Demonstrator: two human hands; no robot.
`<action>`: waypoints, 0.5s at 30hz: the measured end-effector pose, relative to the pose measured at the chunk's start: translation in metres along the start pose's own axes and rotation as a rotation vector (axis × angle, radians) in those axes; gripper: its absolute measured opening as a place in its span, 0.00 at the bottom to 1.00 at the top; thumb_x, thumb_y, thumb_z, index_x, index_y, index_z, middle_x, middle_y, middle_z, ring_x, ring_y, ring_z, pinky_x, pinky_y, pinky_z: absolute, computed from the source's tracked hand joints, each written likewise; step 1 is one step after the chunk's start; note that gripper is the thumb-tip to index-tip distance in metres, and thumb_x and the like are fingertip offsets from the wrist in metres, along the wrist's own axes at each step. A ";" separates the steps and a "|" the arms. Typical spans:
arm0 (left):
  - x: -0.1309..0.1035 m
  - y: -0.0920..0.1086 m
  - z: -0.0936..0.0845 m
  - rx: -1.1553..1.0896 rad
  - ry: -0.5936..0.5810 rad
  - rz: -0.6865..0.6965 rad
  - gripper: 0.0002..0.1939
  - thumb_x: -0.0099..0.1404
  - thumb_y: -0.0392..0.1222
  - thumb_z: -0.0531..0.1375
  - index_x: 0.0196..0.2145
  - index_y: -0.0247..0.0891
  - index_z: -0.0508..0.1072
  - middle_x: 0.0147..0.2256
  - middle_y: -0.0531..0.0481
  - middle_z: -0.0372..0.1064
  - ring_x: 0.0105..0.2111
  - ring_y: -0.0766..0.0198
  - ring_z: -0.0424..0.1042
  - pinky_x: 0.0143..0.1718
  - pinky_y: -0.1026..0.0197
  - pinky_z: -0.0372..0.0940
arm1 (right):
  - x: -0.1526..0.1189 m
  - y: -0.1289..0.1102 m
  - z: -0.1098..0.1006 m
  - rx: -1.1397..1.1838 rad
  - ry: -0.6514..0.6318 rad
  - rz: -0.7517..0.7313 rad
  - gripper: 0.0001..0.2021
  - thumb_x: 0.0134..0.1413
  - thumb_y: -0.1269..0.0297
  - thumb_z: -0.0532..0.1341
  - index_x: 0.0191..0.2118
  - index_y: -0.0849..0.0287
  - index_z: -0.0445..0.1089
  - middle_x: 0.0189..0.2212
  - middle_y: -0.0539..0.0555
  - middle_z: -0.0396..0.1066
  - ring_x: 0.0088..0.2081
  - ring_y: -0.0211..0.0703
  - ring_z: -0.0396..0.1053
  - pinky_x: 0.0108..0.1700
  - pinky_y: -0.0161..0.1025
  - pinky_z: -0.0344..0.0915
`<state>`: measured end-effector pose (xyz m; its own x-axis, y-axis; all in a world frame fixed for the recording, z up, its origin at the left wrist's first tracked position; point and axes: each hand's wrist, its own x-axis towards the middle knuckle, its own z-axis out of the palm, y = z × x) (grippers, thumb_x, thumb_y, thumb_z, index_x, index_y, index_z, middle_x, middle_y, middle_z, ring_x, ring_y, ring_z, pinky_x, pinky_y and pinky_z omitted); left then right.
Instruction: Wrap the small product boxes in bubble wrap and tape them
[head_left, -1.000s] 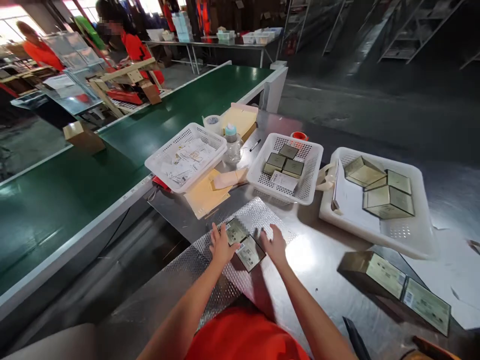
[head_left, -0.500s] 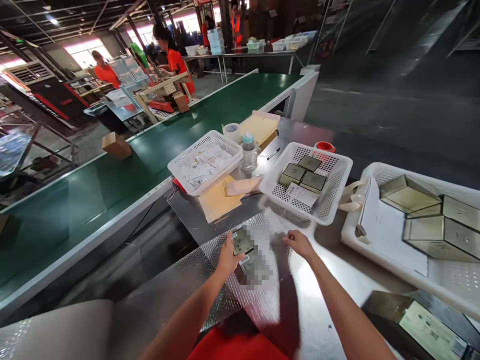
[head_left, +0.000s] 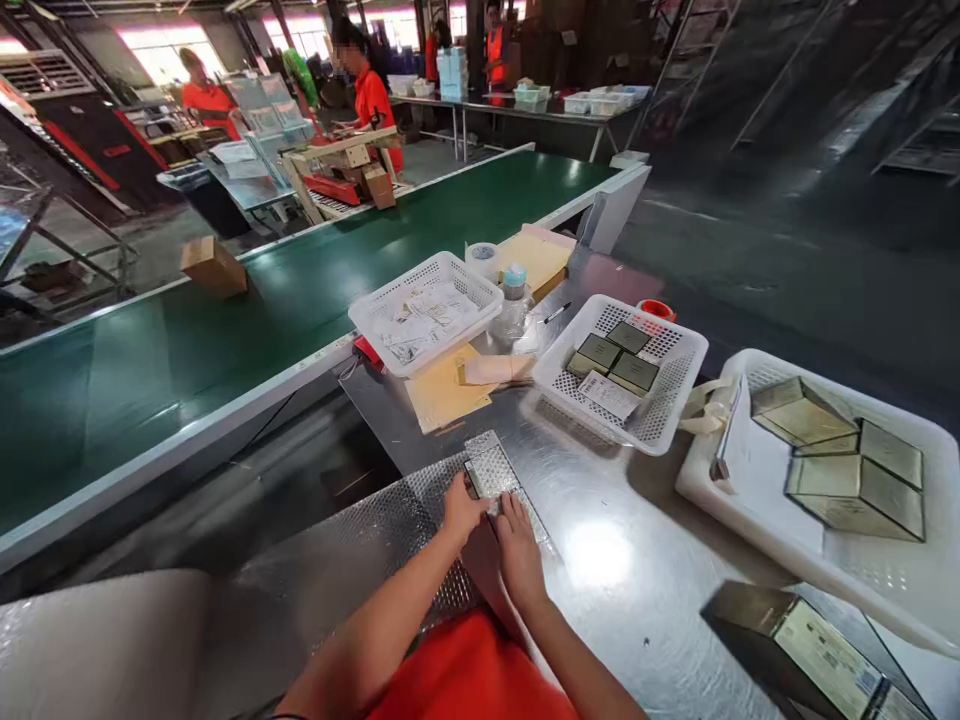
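Observation:
A sheet of bubble wrap (head_left: 489, 462) is folded over a small box on the metal table, and only a dark edge of the box shows. My left hand (head_left: 461, 510) grips the wrapped box at its left side, thumb and fingers curled round it. Lying on the wrap at the near right is my right hand (head_left: 520, 548), its fingers stretched out and pressing down. From under my left forearm the bubble wrap stretches left toward a large roll (head_left: 112, 640) in the lower left corner.
A basket (head_left: 675, 400) of boxes and a larger tub (head_left: 750, 520) with more stand right. A big box (head_left: 825, 650) lies near the front edge. A paper-filled basket (head_left: 480, 312), yellow envelopes (head_left: 442, 400) and a jar (head_left: 514, 300) sit ahead. A green conveyor (head_left: 300, 280) carries a carton (head_left: 214, 267).
My right hand has moved left, folding the bubble wrap over the box, which is now covered. My left hand stays at its side. The carton on the conveyor sits further left in view.

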<state>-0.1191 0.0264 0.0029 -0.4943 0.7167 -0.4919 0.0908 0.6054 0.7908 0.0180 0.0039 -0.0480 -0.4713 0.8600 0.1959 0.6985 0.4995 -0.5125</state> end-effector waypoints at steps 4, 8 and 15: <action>-0.005 -0.004 0.005 -0.100 -0.014 -0.123 0.11 0.57 0.47 0.64 0.29 0.36 0.71 0.27 0.49 0.74 0.29 0.62 0.74 0.28 0.64 0.66 | -0.005 0.005 0.005 -0.068 0.019 -0.082 0.19 0.57 0.80 0.48 0.47 0.61 0.71 0.62 0.63 0.61 0.67 0.52 0.49 0.64 0.59 0.56; -0.008 -0.001 0.014 -0.098 0.077 -0.151 0.12 0.52 0.47 0.68 0.25 0.37 0.72 0.27 0.48 0.74 0.33 0.58 0.74 0.32 0.63 0.64 | -0.004 0.000 0.003 -0.129 0.000 -0.120 0.21 0.56 0.79 0.47 0.50 0.65 0.69 0.63 0.67 0.59 0.68 0.55 0.47 0.65 0.61 0.54; -0.014 -0.001 0.026 -0.034 0.174 -0.154 0.05 0.55 0.39 0.66 0.27 0.35 0.75 0.30 0.43 0.76 0.34 0.55 0.74 0.37 0.59 0.62 | -0.001 -0.006 -0.011 -0.073 -0.079 -0.083 0.20 0.57 0.75 0.48 0.50 0.65 0.71 0.61 0.67 0.63 0.66 0.57 0.53 0.65 0.58 0.53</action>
<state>-0.0896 0.0248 -0.0011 -0.6420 0.5447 -0.5396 -0.0250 0.6885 0.7248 0.0197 0.0012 -0.0362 -0.5680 0.8060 0.1667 0.6917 0.5772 -0.4341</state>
